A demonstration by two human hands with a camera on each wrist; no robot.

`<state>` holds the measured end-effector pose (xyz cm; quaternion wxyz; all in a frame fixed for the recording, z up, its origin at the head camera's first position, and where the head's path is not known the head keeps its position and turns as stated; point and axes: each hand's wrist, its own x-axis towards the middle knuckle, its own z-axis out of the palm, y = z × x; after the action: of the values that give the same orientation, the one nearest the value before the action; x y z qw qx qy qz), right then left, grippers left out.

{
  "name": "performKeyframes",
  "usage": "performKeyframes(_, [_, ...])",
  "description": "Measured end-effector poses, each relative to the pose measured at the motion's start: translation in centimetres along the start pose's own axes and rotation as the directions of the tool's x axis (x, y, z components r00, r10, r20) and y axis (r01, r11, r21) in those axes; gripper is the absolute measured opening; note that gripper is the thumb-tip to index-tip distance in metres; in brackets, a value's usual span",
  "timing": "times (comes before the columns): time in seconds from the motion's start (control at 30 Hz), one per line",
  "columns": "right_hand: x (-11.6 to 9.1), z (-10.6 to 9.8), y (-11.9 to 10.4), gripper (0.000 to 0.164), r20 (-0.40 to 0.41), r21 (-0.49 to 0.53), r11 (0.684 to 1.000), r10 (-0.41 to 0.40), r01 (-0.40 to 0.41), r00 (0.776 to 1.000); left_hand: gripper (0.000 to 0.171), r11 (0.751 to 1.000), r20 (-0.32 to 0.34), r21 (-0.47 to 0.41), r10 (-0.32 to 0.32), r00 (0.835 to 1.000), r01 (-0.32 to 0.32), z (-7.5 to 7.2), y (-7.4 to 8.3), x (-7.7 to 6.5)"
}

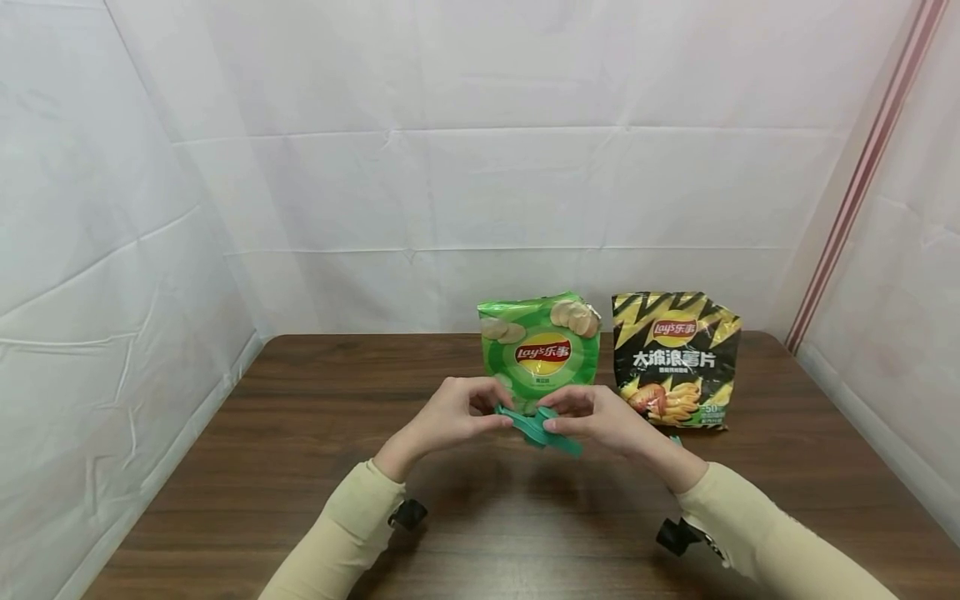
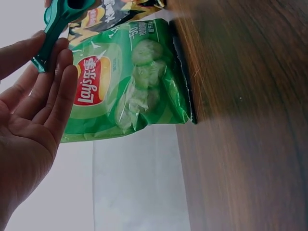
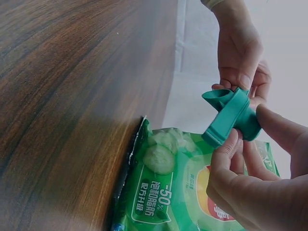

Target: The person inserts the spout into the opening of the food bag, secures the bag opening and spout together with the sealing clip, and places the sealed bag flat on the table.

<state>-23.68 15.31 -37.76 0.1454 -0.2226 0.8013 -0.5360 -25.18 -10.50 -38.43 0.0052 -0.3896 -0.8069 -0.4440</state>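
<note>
Between both hands is a teal plastic bag clip (image 1: 534, 427) with a round, spout-like part, held above the table before a green Lay's chip bag (image 1: 542, 354). The left hand (image 1: 453, 412) pinches one narrow end of it between thumb and fingers. On the other side, the right hand (image 1: 600, 418) grips the clip near its spout part. In the right wrist view the clip (image 3: 230, 115) shows a flat bar crossing the wide spout. The left wrist view shows its slim end (image 2: 45, 55) between thumb and fingertips.
Right of the green bag stands a black and yellow Lay's chip bag (image 1: 675, 367). A small teal piece (image 1: 677, 440) peeks out behind the right forearm. The dark wooden table (image 1: 315, 433) is bordered by white cloth walls (image 1: 480, 192) at the back and sides.
</note>
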Motion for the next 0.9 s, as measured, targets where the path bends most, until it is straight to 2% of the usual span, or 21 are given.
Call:
performKeyframes(0.27, [0.1, 0.2, 0.4, 0.039, -0.058, 0.0, 1.0, -0.009, 0.009, 0.998, 0.011, 0.995, -0.027, -0.07, -0.077, 0.997, 0.075, 0.1, -0.1, 0.1])
performKeyframes(0.47, [0.2, 0.3, 0.7, 0.044, -0.105, 0.037, 0.999, -0.013, 0.017, 0.994, 0.014, 0.989, -0.046, -0.068, -0.136, 0.99, 0.133, 0.2, 0.0, 0.1])
performKeyframes(0.63, [0.1, 0.3, 0.7, 0.052, -0.142, 0.053, 0.998, -0.022, 0.03, 0.99, 0.013, 0.986, -0.057, -0.072, -0.152, 0.987, 0.148, -0.1, 1.6, -0.1])
performKeyframes(0.77, [0.2, 0.4, 0.8, 0.05, -0.173, 0.032, 0.999, -0.026, 0.032, 0.985, 0.013, 0.987, -0.069, -0.081, -0.146, 0.987, 0.141, -0.5, 3.3, -0.2])
performKeyframes(0.9, [0.4, 0.6, 1.1, 0.045, -0.198, 0.006, 1.0, -0.028, 0.03, 0.98, 0.012, 0.986, -0.088, -0.096, -0.147, 0.985, 0.138, -0.5, 3.7, -0.3])
